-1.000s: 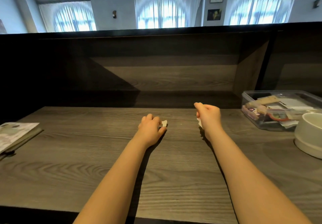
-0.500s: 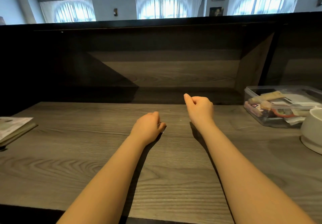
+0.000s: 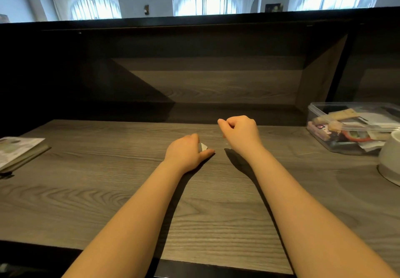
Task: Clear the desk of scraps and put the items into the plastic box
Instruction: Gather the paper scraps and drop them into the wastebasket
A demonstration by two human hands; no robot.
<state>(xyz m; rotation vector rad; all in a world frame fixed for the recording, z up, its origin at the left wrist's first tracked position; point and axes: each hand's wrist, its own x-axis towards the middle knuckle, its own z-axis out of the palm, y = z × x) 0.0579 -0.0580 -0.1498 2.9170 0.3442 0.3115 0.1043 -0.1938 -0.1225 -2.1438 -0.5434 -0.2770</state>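
2 bare hands work near the middle of the grey wood-grain counter (image 3: 108,191), both forearms reaching in from 6 o'clock. The left hand (image 3: 184,154) lies palm down on the counter, its fingers (image 3: 193,138) curled under and its thumb stretched flat toward 3 o'clock. 1 small white scrap (image 3: 203,147) peeks out between that thumb and the curled fingers, held there against the surface. Just beside it, at about 2 o'clock, the right hand (image 3: 240,134) is raised a little above the counter, casting a dark shadow under the wrist. Its fingers (image 3: 232,121) are curled in, and thumb and forefinger meet in a tip that points toward 10 o'clock; whether anything sits inside that pinch cannot be told. The clear plastic box (image 3: 310,113) stands open at 3 o'clock, well apart from both hands, near the counter's back edge, and it already holds a jumble of paper pieces, cards and something with a red loop. 1 white bowl (image 3: 389,160) sits just in front of the box at the right border, partly cut off. At 9 o'clock, far from the hands, 1 closed book (image 3: 19,151) lies flat at the counter's left end.
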